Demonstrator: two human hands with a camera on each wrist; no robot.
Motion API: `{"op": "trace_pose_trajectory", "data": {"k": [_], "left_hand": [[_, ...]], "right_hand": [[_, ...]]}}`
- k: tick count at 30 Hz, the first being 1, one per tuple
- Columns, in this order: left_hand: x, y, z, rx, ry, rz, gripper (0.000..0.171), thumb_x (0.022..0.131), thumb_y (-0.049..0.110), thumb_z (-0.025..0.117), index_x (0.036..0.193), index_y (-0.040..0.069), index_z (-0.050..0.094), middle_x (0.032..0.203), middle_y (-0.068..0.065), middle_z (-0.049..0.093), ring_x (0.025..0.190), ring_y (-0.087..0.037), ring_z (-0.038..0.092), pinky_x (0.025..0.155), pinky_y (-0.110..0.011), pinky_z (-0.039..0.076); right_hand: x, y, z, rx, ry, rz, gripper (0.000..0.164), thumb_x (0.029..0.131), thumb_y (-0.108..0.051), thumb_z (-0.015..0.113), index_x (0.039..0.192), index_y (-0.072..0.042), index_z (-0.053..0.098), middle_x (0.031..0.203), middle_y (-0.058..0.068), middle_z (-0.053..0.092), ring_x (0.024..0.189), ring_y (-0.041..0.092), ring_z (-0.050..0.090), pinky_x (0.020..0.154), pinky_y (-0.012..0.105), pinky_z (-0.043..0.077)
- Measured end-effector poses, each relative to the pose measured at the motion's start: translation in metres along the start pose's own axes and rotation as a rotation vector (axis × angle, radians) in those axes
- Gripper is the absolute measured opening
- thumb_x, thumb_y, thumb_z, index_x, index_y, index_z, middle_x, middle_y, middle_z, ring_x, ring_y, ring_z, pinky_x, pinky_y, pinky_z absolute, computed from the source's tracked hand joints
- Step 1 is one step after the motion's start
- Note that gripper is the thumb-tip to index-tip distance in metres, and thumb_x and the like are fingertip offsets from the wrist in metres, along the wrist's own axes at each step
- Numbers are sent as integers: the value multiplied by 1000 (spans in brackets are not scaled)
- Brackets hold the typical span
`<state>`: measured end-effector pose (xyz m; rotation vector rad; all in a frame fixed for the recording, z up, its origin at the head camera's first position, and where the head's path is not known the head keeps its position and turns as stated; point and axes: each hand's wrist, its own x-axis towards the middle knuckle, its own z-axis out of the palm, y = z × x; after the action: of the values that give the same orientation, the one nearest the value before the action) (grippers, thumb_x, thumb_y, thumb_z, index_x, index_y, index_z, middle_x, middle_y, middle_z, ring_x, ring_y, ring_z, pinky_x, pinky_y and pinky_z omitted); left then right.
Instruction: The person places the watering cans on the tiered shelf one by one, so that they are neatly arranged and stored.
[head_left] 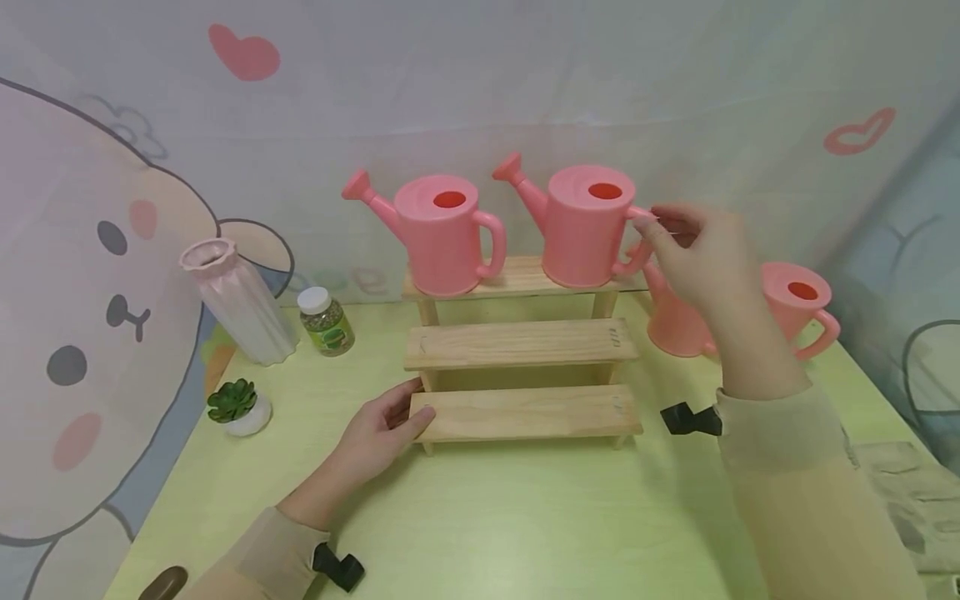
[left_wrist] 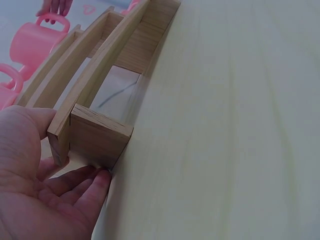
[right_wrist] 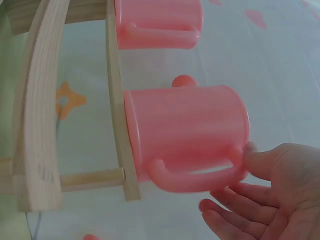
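Observation:
On the top tier of a three-step wooden stand (head_left: 521, 343) stand two pink watering cans, a left one (head_left: 438, 237) and a right one (head_left: 581, 233), spouts pointing left. My right hand (head_left: 697, 258) pinches the upper part of the right can's handle between thumb and forefinger; in the right wrist view its other fingers (right_wrist: 235, 220) are spread loosely below. My left hand (head_left: 378, 429) grips the left end of the lowest step, thumb on top. In the left wrist view, its fingers (left_wrist: 82, 192) curl under and against the end support (left_wrist: 97, 135).
Two more pink watering cans (head_left: 675, 321) (head_left: 795, 300) stand on the table right of the stand, partly behind my right arm. At left are a ribbed vase (head_left: 251, 312), a white-lidded jar (head_left: 327, 323) and a potted succulent (head_left: 238, 407). A printed cloth (head_left: 465, 92) hangs behind.

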<state>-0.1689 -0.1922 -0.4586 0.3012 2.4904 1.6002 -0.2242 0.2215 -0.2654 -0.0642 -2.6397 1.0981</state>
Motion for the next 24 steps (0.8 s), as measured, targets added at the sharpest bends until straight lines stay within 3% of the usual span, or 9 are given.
{"op": "trace_pose_trajectory", "data": {"k": [4, 9, 11, 17, 19, 24], "left_hand": [[0, -2, 1, -6, 5, -5, 68, 96, 47, 70, 153, 15, 48, 153, -8, 55, 139, -24, 55, 113, -46, 49], [1, -2, 1, -9, 9, -6, 67, 95, 48, 70, 152, 18, 49, 152, -8, 56, 139, -24, 56, 113, -47, 49], [2, -2, 0, 1, 3, 0, 67, 95, 49, 70, 152, 18, 49, 152, -8, 55, 139, -25, 55, 113, -47, 49], [3, -1, -1, 14, 1, 7, 67, 96, 48, 69, 152, 17, 49, 154, -8, 53, 140, -25, 54, 113, -47, 49], [3, -1, -1, 2, 4, 0, 67, 96, 48, 70, 152, 17, 49, 154, -8, 54, 140, -24, 55, 113, -46, 49], [2, -2, 0, -22, 1, 3, 67, 96, 46, 71, 152, 16, 49, 152, -8, 56, 138, -24, 57, 111, -44, 51]], "right_hand": [[-11, 17, -1, 59, 72, 75, 68, 92, -74, 50, 145, -33, 58, 139, 1, 67, 127, 22, 62, 105, 46, 52], [-24, 50, -3, 173, 230, 138, 49, 96, -62, 57, 134, -34, 66, 127, -10, 73, 107, 3, 64, 86, 16, 51], [-25, 66, -3, 204, 310, 172, 43, 96, -59, 58, 130, -36, 69, 121, -13, 74, 101, -2, 63, 83, 11, 48], [-19, 119, -5, 104, 431, 338, 48, 98, -63, 49, 138, -40, 62, 139, -8, 67, 125, 12, 63, 111, 26, 48], [-14, 136, -7, 93, 463, 362, 50, 99, -61, 48, 140, -36, 62, 143, -4, 65, 129, 16, 62, 113, 28, 49], [-12, 175, -16, 140, 499, 484, 49, 99, -59, 50, 145, -42, 54, 154, -9, 54, 138, 14, 54, 119, 27, 43]]}}
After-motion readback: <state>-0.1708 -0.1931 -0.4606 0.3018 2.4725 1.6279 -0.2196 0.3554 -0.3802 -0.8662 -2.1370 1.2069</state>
